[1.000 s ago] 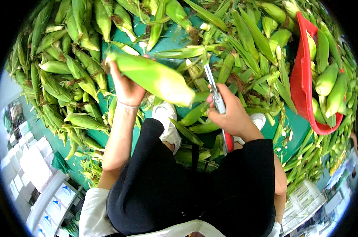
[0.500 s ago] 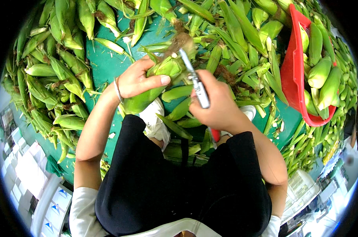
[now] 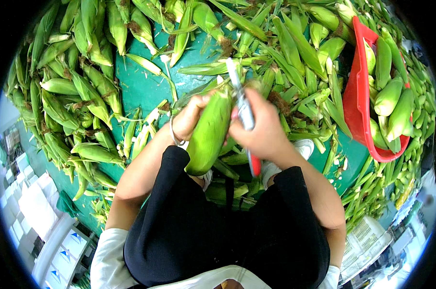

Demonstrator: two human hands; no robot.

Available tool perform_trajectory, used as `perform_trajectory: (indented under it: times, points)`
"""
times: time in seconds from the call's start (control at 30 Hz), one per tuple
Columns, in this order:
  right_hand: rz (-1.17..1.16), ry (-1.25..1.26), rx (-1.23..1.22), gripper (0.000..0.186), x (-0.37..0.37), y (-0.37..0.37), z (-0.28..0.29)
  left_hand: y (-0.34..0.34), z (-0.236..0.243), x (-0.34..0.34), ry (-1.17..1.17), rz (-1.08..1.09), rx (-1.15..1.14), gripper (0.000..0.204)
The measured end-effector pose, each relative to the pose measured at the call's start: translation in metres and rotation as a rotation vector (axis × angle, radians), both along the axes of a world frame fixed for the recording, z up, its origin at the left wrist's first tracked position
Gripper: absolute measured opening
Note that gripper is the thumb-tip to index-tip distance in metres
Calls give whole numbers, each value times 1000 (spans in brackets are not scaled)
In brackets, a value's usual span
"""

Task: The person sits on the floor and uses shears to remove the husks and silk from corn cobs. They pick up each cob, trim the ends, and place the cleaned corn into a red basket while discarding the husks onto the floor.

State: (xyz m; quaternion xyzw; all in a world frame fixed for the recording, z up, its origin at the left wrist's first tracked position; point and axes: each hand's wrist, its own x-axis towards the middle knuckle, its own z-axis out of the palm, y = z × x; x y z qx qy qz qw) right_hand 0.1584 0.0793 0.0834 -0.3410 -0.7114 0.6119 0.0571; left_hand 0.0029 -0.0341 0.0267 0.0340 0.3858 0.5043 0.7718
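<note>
Centrally, left hand (image 3: 185,121) clasping green-husked corn (image 3: 207,137), right hand (image 3: 262,129) curled round red-handled metal tool (image 3: 245,111); green floor (image 3: 136,86) below

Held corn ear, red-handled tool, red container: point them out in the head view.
Held corn ear (image 3: 209,132), head view: middle of its husk.
Red-handled tool (image 3: 246,114), head view: silver metal mid-section.
Red container (image 3: 356,91), head view: bare wall on its left side.
</note>
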Motion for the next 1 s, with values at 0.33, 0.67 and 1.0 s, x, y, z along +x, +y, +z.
perform_trajectory:
  times: [0.33,0.67,1.0]
  points:
    - [239,-44,324,47,13,-18,1,-4,-33,-8,-336,129,77,64]
    - [322,-70,285,51,21,-7,12,-2,-25,1,-509,365,-100,66]
    - [-39,-57,-241,47,14,18,4,12,0,7,-423,345,19,56]
